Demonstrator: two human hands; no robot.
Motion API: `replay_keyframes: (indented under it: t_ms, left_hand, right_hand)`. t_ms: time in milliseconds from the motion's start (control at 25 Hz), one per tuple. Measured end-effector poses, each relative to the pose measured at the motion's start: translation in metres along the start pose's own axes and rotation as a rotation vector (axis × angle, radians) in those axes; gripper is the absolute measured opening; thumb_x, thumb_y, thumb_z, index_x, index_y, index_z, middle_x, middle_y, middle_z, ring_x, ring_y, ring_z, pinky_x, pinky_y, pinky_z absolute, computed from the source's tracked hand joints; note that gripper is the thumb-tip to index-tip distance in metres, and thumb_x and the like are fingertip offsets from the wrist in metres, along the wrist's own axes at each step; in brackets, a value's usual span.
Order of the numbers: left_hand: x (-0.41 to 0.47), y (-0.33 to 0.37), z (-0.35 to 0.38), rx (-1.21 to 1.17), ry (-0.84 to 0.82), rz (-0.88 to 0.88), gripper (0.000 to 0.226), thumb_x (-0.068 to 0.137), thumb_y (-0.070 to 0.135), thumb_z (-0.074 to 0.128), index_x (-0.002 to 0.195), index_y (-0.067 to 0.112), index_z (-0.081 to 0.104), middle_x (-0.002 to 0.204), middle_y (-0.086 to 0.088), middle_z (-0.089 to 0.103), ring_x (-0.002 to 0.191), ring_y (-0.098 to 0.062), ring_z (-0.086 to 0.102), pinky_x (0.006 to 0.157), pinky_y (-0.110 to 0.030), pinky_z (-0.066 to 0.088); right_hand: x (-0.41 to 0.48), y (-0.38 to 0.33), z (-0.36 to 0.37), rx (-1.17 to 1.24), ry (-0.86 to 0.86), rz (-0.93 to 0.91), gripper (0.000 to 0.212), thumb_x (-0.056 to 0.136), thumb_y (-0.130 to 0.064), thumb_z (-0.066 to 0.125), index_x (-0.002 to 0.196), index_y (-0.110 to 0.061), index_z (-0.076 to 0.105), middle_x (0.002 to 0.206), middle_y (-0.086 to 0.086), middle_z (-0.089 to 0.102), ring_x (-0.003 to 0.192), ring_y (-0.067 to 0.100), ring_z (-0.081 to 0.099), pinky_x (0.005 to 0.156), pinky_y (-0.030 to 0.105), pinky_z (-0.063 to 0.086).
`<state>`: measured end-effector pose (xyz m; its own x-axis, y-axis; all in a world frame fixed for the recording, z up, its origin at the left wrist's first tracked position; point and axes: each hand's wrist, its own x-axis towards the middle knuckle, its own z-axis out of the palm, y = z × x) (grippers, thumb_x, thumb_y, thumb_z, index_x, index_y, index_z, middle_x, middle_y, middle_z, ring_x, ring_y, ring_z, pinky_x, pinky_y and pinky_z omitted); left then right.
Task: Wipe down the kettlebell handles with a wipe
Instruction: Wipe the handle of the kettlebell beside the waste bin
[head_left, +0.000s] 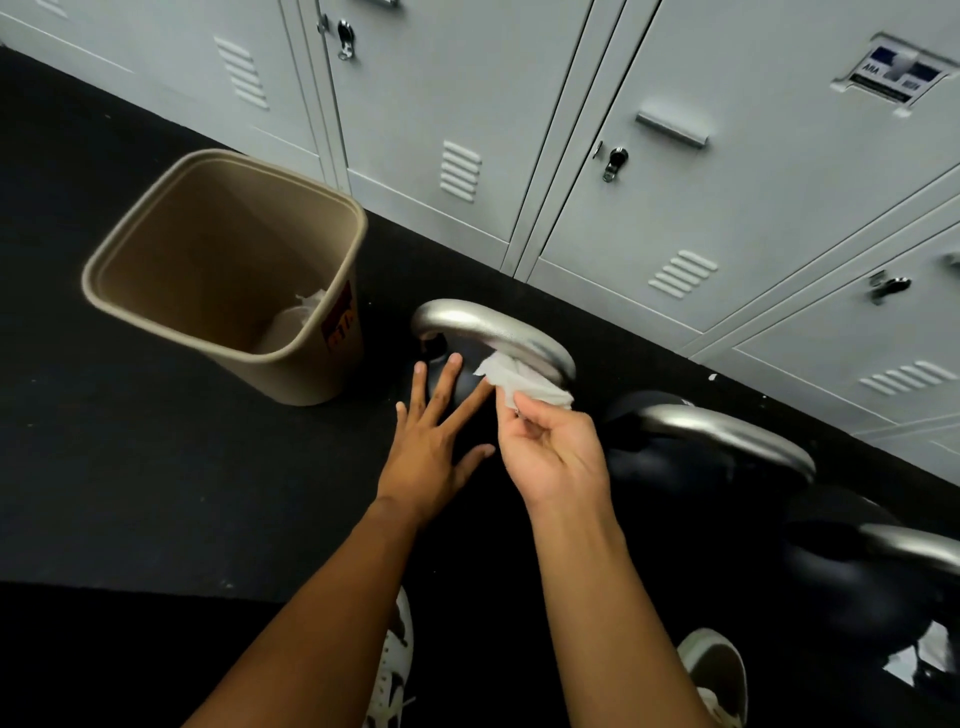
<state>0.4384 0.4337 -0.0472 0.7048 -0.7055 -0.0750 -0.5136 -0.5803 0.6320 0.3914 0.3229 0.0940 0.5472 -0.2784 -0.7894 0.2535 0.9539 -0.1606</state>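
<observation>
kettlebell handle (493, 332) – brushed, satin metal | wipe (524, 384) – crumpled paper | bin (156, 218) – matt plastic

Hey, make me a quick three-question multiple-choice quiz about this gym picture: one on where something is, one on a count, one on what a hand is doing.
1. The wipe in the right hand is:
A) against the handle of the kettlebell beside the bin
B) on a locker door
C) flat on the floor

2. Silver kettlebell handles in view:
A) one
B) three
C) five

3. The left hand is:
A) open, fingers spread
B) gripping the bin's rim
C) holding a second wipe

Answers:
1 A, the pinched wipe meets that silver bar.
2 B, one by the bin, a second and a third further along.
3 A, its fingers are straight and hold nothing.
</observation>
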Motion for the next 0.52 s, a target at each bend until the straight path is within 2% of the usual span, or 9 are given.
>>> replay_keyframes:
  t_ms: [160, 240, 360, 520]
  left_hand:
    - [0.000, 0.001, 0.000, -0.034, 0.013, -0.001, 0.080, 0.090, 0.045, 0.059, 0.155, 0.047, 0.011, 0.163, 0.017, -0.018, 0.149, -0.024, -0.026, 0.116, -0.066, 0.006]
    - [0.000, -0.001, 0.001, -0.049, 0.017, -0.001, 0.082, 0.089, 0.044, 0.060, 0.154, 0.045, 0.010, 0.163, 0.017, -0.018, 0.149, -0.023, -0.026, 0.116, -0.068, 0.008]
    - [0.000, 0.000, 0.002, -0.032, 0.006, -0.007, 0.084, 0.089, 0.045, 0.062, 0.153, 0.048, 0.007, 0.163, 0.016, -0.019, 0.149, -0.023, -0.027, 0.116, -0.068, 0.009]
    - [0.002, 0.003, -0.001, -0.002, 0.000, -0.018, 0.083, 0.091, 0.046, 0.061, 0.154, 0.050, 0.008, 0.163, 0.017, -0.019, 0.149, -0.023, -0.027, 0.116, -0.066, 0.007]
  right_hand:
    - [0.014, 0.006, 0.011, 0.034, 0.023, -0.002, 0.024, 0.097, 0.009, 0.042, 0.117, 0.010, 0.057, 0.131, 0.025, 0.057, 0.132, 0.032, 0.049, 0.115, 0.039, 0.035]
    - [0.013, 0.016, 0.020, -0.039, 0.040, -0.030, 0.028, 0.096, 0.011, 0.043, 0.120, 0.008, 0.057, 0.129, 0.023, 0.058, 0.129, 0.030, 0.051, 0.113, 0.039, 0.036]
    - [0.006, 0.006, 0.012, -0.043, 0.054, -0.046, 0.040, 0.095, 0.016, 0.040, 0.132, 0.006, 0.053, 0.137, 0.025, 0.054, 0.133, 0.035, 0.048, 0.111, 0.041, 0.038]
    - [0.013, -0.003, 0.001, 0.112, -0.055, -0.035, 0.023, 0.098, 0.009, 0.042, 0.115, 0.009, 0.058, 0.139, 0.028, 0.051, 0.136, 0.035, 0.046, 0.118, 0.040, 0.032]
